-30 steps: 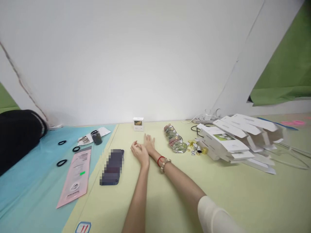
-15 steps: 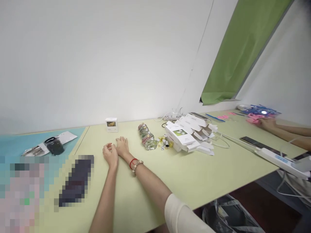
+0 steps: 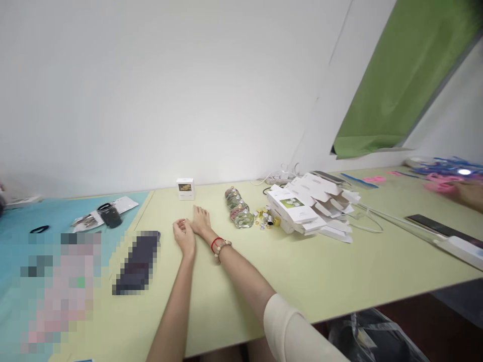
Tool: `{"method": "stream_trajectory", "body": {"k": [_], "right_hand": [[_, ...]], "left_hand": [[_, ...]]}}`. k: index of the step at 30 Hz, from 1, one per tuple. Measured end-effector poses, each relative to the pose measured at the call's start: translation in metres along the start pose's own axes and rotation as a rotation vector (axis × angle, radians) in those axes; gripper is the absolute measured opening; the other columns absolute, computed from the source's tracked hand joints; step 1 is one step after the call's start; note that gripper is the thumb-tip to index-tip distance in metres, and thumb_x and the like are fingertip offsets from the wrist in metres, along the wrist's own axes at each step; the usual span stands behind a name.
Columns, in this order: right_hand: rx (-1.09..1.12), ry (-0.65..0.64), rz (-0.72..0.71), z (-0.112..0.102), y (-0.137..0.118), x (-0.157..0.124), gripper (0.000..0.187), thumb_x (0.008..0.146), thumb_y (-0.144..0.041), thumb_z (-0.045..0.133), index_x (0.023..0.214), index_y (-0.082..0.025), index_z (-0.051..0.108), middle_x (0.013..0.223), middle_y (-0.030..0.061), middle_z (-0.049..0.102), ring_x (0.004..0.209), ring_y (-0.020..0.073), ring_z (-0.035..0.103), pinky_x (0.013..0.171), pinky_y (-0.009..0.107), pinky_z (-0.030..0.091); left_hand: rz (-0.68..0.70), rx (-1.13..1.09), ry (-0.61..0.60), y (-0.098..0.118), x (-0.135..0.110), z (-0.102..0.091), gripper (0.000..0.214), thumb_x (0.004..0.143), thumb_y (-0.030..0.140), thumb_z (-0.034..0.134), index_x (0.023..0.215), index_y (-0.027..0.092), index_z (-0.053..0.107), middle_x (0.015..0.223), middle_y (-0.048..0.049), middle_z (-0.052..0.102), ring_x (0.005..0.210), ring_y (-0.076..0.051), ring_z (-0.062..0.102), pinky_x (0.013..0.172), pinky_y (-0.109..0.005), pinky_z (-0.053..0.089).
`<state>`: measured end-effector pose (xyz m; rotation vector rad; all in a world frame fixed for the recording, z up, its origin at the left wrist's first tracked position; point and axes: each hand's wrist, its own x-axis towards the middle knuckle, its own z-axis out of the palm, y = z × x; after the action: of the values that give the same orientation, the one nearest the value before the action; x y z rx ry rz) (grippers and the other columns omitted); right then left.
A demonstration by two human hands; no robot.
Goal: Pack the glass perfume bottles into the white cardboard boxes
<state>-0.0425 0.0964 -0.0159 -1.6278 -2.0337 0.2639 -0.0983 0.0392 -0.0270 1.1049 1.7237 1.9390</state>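
Observation:
Side by side on the yellow-green table (image 3: pixel 226 281) rest both of my hands. The fingers of my left hand (image 3: pixel 184 237) are loosely curled and hold nothing visible. My right hand (image 3: pixel 201 220) lies palm down beside it with its fingers stretched out, a red cord and a beaded bracelet on the wrist. Just beyond stands a small white box (image 3: pixel 185 189) with a picture on its front. To the right is a row of small glass jars (image 3: pixel 238 208), with gold and silver caps (image 3: pixel 265 219) scattered next to them.
Flattened white cartons (image 3: pixel 313 206) are piled right of the caps. A dark jar (image 3: pixel 109 215) stands on the blue mat (image 3: pixel 64 211) at left, near a pixelated dark object (image 3: pixel 138 261). Far right, another person's hand (image 3: pixel 471 193) is near pink items. A power strip (image 3: pixel 462 250) lies there.
The view has turned slightly left, so the scene sits further right in the picture. Both hands stay resting on the table in nearly the same pose.

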Motion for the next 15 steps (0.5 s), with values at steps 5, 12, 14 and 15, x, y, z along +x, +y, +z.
{"method": "stream_trajectory", "body": {"k": [5,12,14,15], "right_hand": [[0.048,0.116,0.146,0.01,0.002,0.026,0.09,0.071,-0.044,0.053,0.138,-0.002,0.01,0.128,0.0219,0.04,0.12,0.0296,0.034,0.099,0.039,0.018],[0.174,0.233,0.256,0.017,0.01,0.078,0.09,0.067,-0.048,0.056,0.137,-0.006,0.018,0.13,0.0211,0.041,0.121,0.029,0.036,0.1,0.038,0.02],[0.259,0.281,0.271,0.019,0.014,0.091,0.08,0.071,-0.05,0.051,0.134,-0.009,0.025,0.13,0.0185,0.042,0.12,0.0265,0.038,0.098,0.038,0.023],[0.301,0.283,0.251,0.02,0.016,0.097,0.073,0.071,-0.05,0.051,0.131,-0.012,0.031,0.127,0.0156,0.046,0.117,0.025,0.042,0.098,0.038,0.024]], "left_hand": [[-0.036,0.01,0.085,0.001,0.004,0.005,0.015,0.079,0.023,0.037,0.09,0.018,0.047,0.087,-0.0042,0.055,0.077,-0.013,0.054,0.077,-0.03,0.044],[-0.078,0.025,0.121,0.001,0.016,0.009,0.013,0.079,0.02,0.037,0.087,0.019,0.047,0.086,-0.0055,0.054,0.076,-0.015,0.054,0.075,-0.032,0.044],[-0.078,0.033,0.128,0.002,0.017,0.01,0.012,0.078,0.019,0.039,0.085,0.019,0.048,0.085,-0.0057,0.054,0.075,-0.015,0.053,0.075,-0.032,0.044],[-0.078,0.038,0.127,0.002,0.017,0.01,0.012,0.078,0.018,0.039,0.085,0.019,0.048,0.086,-0.0059,0.054,0.074,-0.015,0.052,0.075,-0.032,0.044]]}}
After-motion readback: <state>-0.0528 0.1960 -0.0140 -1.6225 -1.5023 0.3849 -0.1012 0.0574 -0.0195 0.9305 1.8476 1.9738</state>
